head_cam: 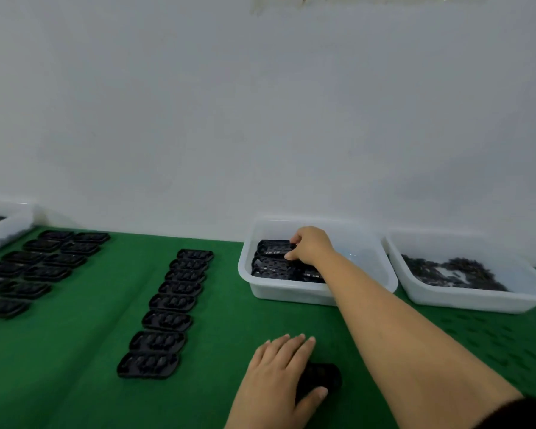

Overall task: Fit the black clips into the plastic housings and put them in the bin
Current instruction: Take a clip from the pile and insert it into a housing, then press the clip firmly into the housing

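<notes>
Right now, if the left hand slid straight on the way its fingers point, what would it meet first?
Nothing close: the left hand, resting on a black housing, points up the bare green mat. Further on, probably the near wall of the white bin, though depth is unclear.

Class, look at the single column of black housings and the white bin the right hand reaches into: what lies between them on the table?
Only bare green mat, as the head view shows.
</notes>
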